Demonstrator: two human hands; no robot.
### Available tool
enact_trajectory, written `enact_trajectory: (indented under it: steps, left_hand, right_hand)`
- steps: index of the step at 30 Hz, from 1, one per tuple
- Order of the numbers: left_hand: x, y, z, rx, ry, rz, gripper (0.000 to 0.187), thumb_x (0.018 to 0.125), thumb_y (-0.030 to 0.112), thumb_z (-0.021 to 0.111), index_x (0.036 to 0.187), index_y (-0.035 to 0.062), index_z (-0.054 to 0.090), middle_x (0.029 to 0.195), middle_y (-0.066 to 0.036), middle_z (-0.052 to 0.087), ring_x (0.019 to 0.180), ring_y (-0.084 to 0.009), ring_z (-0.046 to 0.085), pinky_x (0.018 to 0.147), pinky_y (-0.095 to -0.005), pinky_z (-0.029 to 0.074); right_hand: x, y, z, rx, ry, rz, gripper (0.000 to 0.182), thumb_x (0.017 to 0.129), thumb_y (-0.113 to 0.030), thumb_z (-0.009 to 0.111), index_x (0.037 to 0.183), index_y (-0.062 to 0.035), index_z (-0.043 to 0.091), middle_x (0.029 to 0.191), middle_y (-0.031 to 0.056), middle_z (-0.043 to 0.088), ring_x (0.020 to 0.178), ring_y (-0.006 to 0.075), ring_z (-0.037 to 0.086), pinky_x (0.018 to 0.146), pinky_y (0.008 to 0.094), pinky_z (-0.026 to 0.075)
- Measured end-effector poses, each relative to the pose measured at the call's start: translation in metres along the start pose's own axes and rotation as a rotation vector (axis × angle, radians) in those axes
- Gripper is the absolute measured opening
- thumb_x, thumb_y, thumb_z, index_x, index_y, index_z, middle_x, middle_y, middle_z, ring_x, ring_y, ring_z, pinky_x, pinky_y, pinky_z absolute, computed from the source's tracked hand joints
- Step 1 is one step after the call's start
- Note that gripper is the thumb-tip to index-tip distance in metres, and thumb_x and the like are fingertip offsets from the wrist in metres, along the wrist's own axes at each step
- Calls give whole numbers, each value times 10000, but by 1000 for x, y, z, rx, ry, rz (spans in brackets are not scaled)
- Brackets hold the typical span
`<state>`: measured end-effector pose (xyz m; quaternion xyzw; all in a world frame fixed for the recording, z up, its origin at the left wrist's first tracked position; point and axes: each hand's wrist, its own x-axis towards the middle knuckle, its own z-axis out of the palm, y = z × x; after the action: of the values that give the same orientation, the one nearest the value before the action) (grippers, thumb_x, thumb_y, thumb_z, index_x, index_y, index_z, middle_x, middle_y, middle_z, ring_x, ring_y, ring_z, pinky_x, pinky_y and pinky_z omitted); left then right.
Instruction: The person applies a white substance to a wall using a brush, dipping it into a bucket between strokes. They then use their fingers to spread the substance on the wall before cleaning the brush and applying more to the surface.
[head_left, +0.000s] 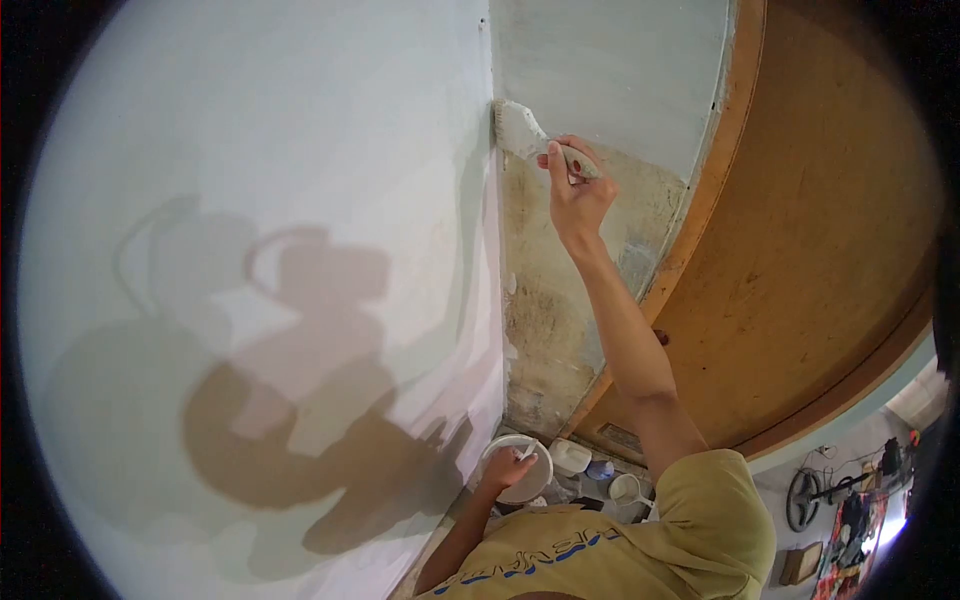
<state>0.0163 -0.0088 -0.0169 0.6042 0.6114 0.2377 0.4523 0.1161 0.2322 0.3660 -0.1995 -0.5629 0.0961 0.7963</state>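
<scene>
My right hand [580,190] is wrapped round the handle of a paint brush [520,130], whose bristles touch the corner where the white wall [300,120] meets the narrow wall section [550,230]. That section is pale grey above and stained, bare-looking below. Low down, my left hand [508,468] has its fingers closed at the rim of a white bucket [530,490]; a small white piece, perhaps the bucket's handle, shows at the fingers.
An orange-brown wooden door [800,220] in its frame stands at the right. On the floor beside the bucket are a white jug [571,457] and a white dipper [625,488]. A wheel [802,499] and cluttered items show at the lower right. Shadows fall on the left wall.
</scene>
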Motion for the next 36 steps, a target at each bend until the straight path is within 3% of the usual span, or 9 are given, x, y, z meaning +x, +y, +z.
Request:
enact_trajectory:
  steps: [4,6,13,19,21,28,30,34,36]
  left_hand:
    - [-2,1,-2,-59,26,7,563,796,473,672,508,35,465,467,-46,418,448,-184,433,472,-408,325]
    - [0,4,-7,-13,-64,-35,525,788,487,655,587,6,589,576,-135,605,576,-269,630,557,-425,452]
    - [11,-5,8,42,-49,-9,509,784,493,659,686,-5,615,631,-145,624,591,-272,628,565,-411,461]
    - [14,18,11,44,-202,-35,529,779,494,664,703,-27,611,628,-153,613,574,-270,611,534,-401,441]
    - [23,17,16,74,-398,-25,536,778,497,667,731,-35,622,622,-155,605,587,-264,615,548,-394,449]
    - [31,12,40,204,-321,42,496,769,472,690,753,-20,639,687,-193,634,655,-323,632,605,-420,474]
    - [33,1,44,88,-268,163,412,745,395,716,760,-9,635,747,-212,643,708,-357,638,624,-442,478]
    - [34,13,40,109,-291,145,308,730,292,707,769,-3,627,771,-230,635,749,-379,636,664,-459,486]
    - [33,7,49,193,-50,304,247,729,227,670,783,-8,618,792,-241,631,795,-400,622,705,-474,484]
  right_hand:
    - [-1,5,-12,-71,2,-10,120,880,-46,642,943,54,658,818,72,671,721,118,671,589,213,502]
    - [-2,-3,-23,19,19,46,128,877,-49,651,950,56,654,831,68,674,738,130,681,598,210,502]
    - [2,-40,-98,-165,47,40,144,878,-34,647,966,78,640,880,100,672,748,168,691,627,224,529]
    - [5,-72,-173,-208,148,-96,123,872,26,623,972,95,641,905,136,667,766,179,682,648,256,557]
    - [4,-93,-190,-261,212,-172,121,888,23,597,968,102,641,909,155,666,753,185,675,648,267,564]
    - [-29,-146,-247,-419,229,-210,123,895,-12,598,931,93,652,885,160,665,719,203,670,633,283,570]
    - [-53,-150,-265,-452,127,-132,103,875,1,613,928,78,658,858,148,660,704,199,666,623,291,563]
    - [-119,-150,-292,-496,-47,99,97,862,13,616,920,74,662,846,139,659,707,194,664,626,291,554]
    - [-151,-150,-294,-530,-138,439,90,853,7,622,888,75,671,853,142,664,733,196,669,640,271,541]
